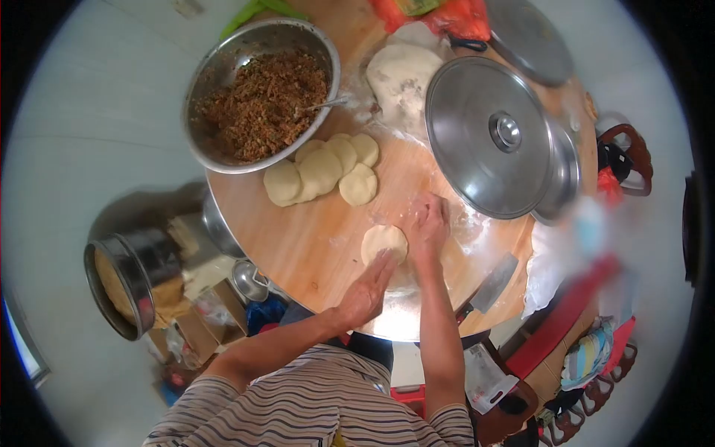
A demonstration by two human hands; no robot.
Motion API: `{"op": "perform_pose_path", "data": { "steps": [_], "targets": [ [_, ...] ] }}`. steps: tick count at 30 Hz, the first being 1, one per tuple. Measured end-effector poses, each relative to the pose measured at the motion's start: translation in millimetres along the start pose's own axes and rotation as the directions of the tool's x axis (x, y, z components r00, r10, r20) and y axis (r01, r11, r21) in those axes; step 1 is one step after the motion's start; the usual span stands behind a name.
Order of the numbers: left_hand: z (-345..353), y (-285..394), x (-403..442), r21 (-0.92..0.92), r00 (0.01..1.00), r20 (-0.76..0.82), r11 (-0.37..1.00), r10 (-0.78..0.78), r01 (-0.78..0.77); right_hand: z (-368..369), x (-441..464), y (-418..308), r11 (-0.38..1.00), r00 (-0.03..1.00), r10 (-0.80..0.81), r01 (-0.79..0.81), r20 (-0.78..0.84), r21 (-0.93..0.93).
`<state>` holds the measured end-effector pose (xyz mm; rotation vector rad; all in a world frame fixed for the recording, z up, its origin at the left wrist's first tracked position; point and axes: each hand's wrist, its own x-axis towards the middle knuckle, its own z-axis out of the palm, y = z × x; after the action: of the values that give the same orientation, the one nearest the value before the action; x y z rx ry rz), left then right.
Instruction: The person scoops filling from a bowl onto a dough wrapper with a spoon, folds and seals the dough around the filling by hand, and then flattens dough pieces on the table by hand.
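Observation:
My left hand (366, 290) lies with its fingers stretched out, the tips on the lower edge of a round, flat dough disc (381, 240) on the wooden table. Just right of that disc, my right hand (428, 221) is closed with its fingers curled in; whatever it may hold is hidden. Several more dough discs (320, 171) lie overlapping farther up the table, and a single disc (358, 185) sits at their right end. Behind them stands a steel bowl (195, 127) of brown minced filling (264, 100), with a spoon handle (328, 103) sticking out.
A large steel lid (465, 112) covers much of the table's right side, beside a big lump of dough (402, 78). A cleaver (495, 283) lies near the right front edge. A blurred person (596, 231) is at the right. Round dark pans (141, 272) stand at the left.

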<state>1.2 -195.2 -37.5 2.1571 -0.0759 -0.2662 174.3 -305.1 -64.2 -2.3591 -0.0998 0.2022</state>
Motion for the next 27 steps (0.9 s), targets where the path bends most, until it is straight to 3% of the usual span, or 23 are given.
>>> {"op": "perform_pose_path", "data": {
  "steps": [1, 2, 4, 10, 15, 17, 18, 21, 23, 25, 26, 27],
  "targets": [
    [-4, -5, 3, 0.112, 0.999, -0.014, 0.992, 0.052, -0.05, 6, 1, -2, 0.996, 0.963, -0.078, 0.065, -0.257, -0.061],
    [-8, -10, 7, 0.109, 0.999, -0.014, 0.993, 0.05, -0.049, 16, 3, -6, 0.996, 0.964, -0.078, 0.064, -0.255, -0.063],
    [-18, -16, 13, 0.286, 0.993, 0.056, 0.951, 0.105, -0.116, 35, 8, -10, 0.863, 0.844, -0.446, 0.318, -0.297, -0.392],
    [-9, -37, 10, 0.327, 0.984, 0.044, 0.928, 0.174, -0.179, 41, 18, -4, 0.852, 0.897, -0.43, 0.366, -0.102, -0.374],
    [-23, -39, 13, 0.317, 0.995, 0.06, 0.944, 0.08, -0.095, 46, 27, -1, 0.93, 0.922, -0.354, 0.33, -0.156, -0.162],
    [-21, -38, 10, 0.311, 0.995, 0.071, 0.946, 0.07, -0.089, 46, 27, -23, 0.879, 0.906, -0.409, 0.358, -0.112, -0.314],
    [-22, -37, 10, 0.328, 0.994, 0.084, 0.94, 0.07, -0.094, 51, 24, -26, 0.771, 0.818, -0.573, 0.518, -0.05, -0.37],
    [-18, -36, 1, 0.395, 0.995, 0.081, 0.915, 0.053, -0.081, 57, 27, -26, 0.77, 0.822, -0.566, 0.555, 0.066, -0.315],
    [-10, -32, 10, 0.449, 0.995, 0.052, 0.888, 0.083, -0.098, 44, 37, -19, 0.768, 0.811, -0.582, 0.573, 0.062, -0.285],
    [-6, -18, -1, 0.467, 0.997, 0.02, 0.882, -0.076, 0.058, 37, 34, -3, 0.905, 0.834, -0.419, 0.416, -0.36, -0.089],
    [-6, -15, -6, 0.466, 0.996, 0.028, 0.883, -0.079, 0.057, 25, 19, -1, 0.982, 0.9, -0.172, 0.187, -0.4, -0.001],
    [-6, -11, -6, 0.352, 0.994, -0.016, 0.93, -0.111, 0.11, 3, 1, -7, 0.995, 0.902, 0.08, -0.046, -0.424, 0.09]
  ]
}}
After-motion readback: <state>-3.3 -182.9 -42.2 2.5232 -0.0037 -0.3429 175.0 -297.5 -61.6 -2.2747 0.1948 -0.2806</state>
